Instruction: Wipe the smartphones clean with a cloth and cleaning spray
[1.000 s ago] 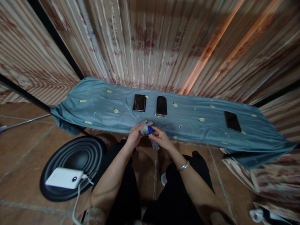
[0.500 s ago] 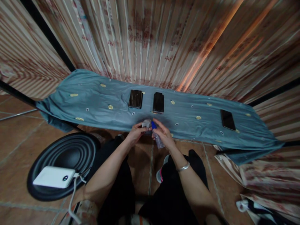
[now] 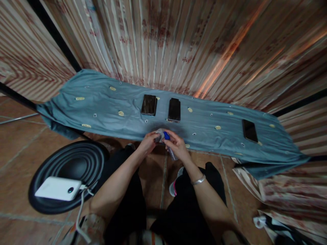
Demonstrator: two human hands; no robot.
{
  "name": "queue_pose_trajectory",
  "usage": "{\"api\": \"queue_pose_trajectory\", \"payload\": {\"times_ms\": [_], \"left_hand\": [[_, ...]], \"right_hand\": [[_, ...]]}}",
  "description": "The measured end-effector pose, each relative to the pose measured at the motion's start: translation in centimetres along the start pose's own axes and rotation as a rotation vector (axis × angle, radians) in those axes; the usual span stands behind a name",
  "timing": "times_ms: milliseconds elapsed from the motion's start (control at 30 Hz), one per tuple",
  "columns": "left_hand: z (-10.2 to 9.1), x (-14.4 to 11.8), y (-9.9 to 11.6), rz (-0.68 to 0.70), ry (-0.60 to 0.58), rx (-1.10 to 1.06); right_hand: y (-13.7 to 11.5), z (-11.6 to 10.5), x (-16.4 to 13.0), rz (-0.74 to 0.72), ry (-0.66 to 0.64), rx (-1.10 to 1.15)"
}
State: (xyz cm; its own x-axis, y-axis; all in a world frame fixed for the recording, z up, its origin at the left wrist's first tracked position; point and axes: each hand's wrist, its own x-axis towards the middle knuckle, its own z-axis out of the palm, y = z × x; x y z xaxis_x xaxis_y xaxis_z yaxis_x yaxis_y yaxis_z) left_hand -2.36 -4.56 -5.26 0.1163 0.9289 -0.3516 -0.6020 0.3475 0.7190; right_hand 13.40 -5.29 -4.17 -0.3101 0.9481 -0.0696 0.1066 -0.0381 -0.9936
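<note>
A person's two forearms reach forward over black-clad knees, hands meeting at the near edge of a teal cloth (image 3: 107, 109) spread along a low surface. The right hand (image 3: 176, 147) is curled closed around a small clear spray bottle (image 3: 170, 149) with a blue cap (image 3: 166, 135); the bottle's long axis runs from the cap, at the fingertips, back and down toward the wrist, where a metal bangle (image 3: 198, 180) sits. The left hand (image 3: 148, 143) is pinched shut on a crumpled pale wiping cloth (image 3: 159, 134), which touches the blue cap, so the nozzle lies directly against the wad, between the two hands. Whether the index finger presses the cap cannot be told. On the floor to the left, a white power bank (image 3: 56, 188) with its cable rests on a round black ribbed disc (image 3: 76, 163). Just beyond the hands, two dark smartphones (image 3: 149, 104) (image 3: 174, 110) lie side by side, long axes pointing away, the left hand nearer one, the right hand nearer the other. A third phone (image 3: 249, 130) lies well apart to the right. Open cloth stretches left; a striped curtain (image 3: 178, 44) closes the far edge.
</note>
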Motion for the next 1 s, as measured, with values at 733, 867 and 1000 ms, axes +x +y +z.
{"api": "queue_pose_trajectory", "payload": {"times_ms": [733, 867, 1000], "left_hand": [[-0.44, 0.43, -0.47, 0.037, -0.006, -0.030], [-0.29, 0.18, -0.31, 0.027, 0.000, -0.020], [-0.09, 0.05, -0.30, 0.027, -0.011, -0.024]], "right_hand": [[0.22, 0.82, 0.37, -0.156, 0.091, -0.677], [0.24, 0.74, 0.22, -0.159, 0.102, -0.658], [0.38, 0.61, 0.14, -0.167, 0.098, -0.666]]}}
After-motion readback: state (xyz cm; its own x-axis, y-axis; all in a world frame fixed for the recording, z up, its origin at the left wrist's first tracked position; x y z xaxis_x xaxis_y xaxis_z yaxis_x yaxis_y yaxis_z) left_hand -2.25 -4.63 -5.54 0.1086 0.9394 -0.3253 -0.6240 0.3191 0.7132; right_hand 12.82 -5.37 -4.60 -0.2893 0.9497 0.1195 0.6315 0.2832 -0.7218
